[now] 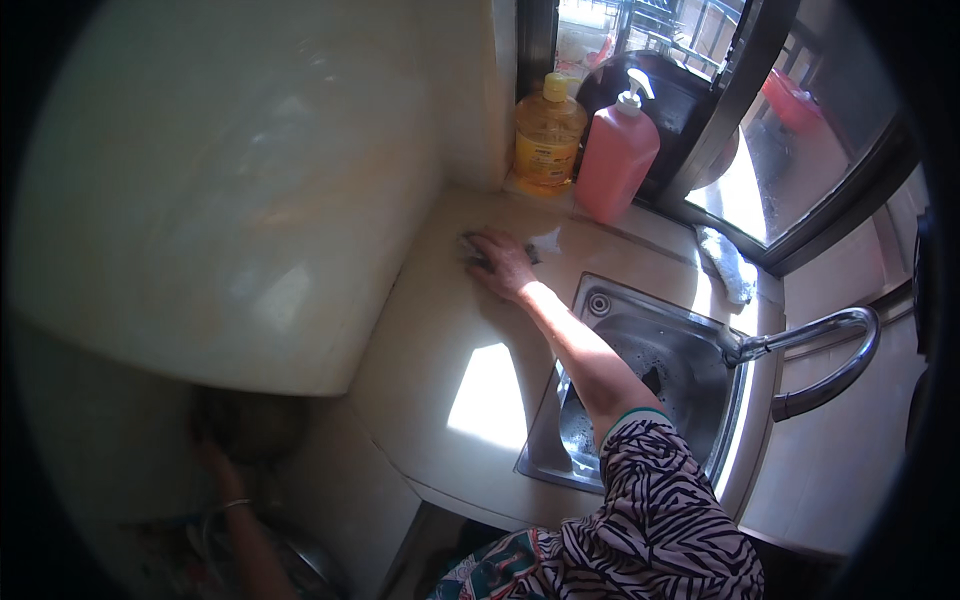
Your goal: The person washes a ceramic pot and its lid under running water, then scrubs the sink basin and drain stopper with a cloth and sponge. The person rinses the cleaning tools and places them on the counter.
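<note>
My right hand (501, 262) presses a dark, crumpled scrubber or cloth (533, 253) onto the beige countertop (420, 315), left of and beyond the sink; its fingers cover most of it. Low on the left, in deep shadow, is my left hand (214, 457), with a bracelet on the wrist. It is at the side of a dark round object (262, 427), perhaps a pot or bowl; its fingers are too dim to read. The steel sink (682, 352) lies under my right forearm, with suds and a dark piece (651, 381) inside.
A yellow detergent bottle (550, 150) and a pink pump bottle (616, 161) stand on the window ledge. A curved chrome faucet (832, 322) rises over the sink's right side. A pale cloth (727, 262) lies by the window frame. A tiled wall (225, 187) bounds the counter's left.
</note>
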Action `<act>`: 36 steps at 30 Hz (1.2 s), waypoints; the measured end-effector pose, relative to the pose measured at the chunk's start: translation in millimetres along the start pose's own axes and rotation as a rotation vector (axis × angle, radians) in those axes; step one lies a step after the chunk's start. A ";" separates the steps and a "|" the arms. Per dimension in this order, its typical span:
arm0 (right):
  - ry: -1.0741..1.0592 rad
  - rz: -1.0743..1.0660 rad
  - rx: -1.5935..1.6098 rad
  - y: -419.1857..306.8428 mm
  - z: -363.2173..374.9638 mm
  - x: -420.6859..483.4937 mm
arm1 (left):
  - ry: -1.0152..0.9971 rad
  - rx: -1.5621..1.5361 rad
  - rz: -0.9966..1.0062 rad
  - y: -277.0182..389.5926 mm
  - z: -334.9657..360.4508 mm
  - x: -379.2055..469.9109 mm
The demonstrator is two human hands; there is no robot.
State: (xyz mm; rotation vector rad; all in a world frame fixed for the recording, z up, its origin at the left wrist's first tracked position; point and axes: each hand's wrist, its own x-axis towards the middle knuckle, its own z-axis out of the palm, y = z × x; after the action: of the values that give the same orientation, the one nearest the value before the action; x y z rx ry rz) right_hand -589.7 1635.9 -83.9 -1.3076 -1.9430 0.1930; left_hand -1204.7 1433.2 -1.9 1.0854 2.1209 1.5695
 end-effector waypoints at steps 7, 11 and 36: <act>-0.269 -0.215 0.200 -81.0 -65.2 -136.6 | -0.040 -0.091 -0.029 -23.9 -2.6 23.5; -0.025 -0.024 0.239 -75.2 -126.4 -209.6 | 0.019 0.033 0.084 -41.2 -9.9 43.0; -0.029 -0.095 0.085 -41.1 -90.3 -146.8 | 0.080 0.306 0.110 -29.6 -9.7 35.1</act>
State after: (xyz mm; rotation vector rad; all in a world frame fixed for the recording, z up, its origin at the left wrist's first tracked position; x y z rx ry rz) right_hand -533.6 1468.1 -75.4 -1.1607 -1.9948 0.2456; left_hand -1246.1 1447.8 -18.3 1.2732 2.4524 1.3841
